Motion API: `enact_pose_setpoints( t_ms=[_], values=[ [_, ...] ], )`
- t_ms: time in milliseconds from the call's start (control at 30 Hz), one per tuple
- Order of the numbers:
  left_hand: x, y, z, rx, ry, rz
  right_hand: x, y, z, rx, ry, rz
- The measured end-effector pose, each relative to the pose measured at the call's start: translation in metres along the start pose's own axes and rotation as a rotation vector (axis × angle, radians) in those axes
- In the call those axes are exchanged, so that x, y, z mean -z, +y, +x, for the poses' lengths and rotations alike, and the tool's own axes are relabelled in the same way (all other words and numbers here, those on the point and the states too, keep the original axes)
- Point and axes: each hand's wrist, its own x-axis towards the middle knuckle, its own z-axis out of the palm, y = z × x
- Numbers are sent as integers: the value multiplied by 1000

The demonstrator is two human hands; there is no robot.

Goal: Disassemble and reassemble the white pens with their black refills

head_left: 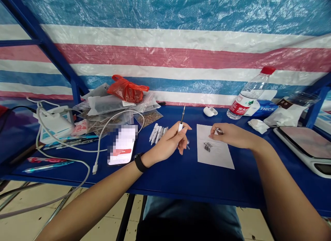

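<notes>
My left hand is closed around a white pen barrel; a thin dark refill with a pointed tip stands up out of it. A clear small piece lies just under those fingers. My right hand rests over a white sheet of paper, its fingers pinched on a small shiny metallic piece that is mostly hidden. On the sheet, beside the right fingers, lie several small dark spring-like parts. A bunch of white pen barrels sits left of my left hand.
A lit phone and a white cable lie on the left, with plastic bags and pens around them. Behind stand an earbud case and a bottle. A scale is at right.
</notes>
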Motion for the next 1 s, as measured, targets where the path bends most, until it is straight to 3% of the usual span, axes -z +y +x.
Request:
enact_pose_setpoints(
  t_ms=[233,500,600,733,833,1000],
  values=[
    [1,0,0,29,3,-159,-1,-6,-1,-18,-204,-39],
    [0,2,-3,58,-197,-225,-5,-4,-1,-6,-166,58],
    [-2,4,-5,93,-276,-242,0,-4,-5,176,-2,300],
    [-5,6,-7,129,-351,-278,-2,-22,-13,503,245,885],
    [-5,7,-8,155,-374,-303,-11,-40,-18,668,266,1117],
    [-5,7,-8,167,-379,-289,-26,-53,-17,760,288,1181]
  ],
)
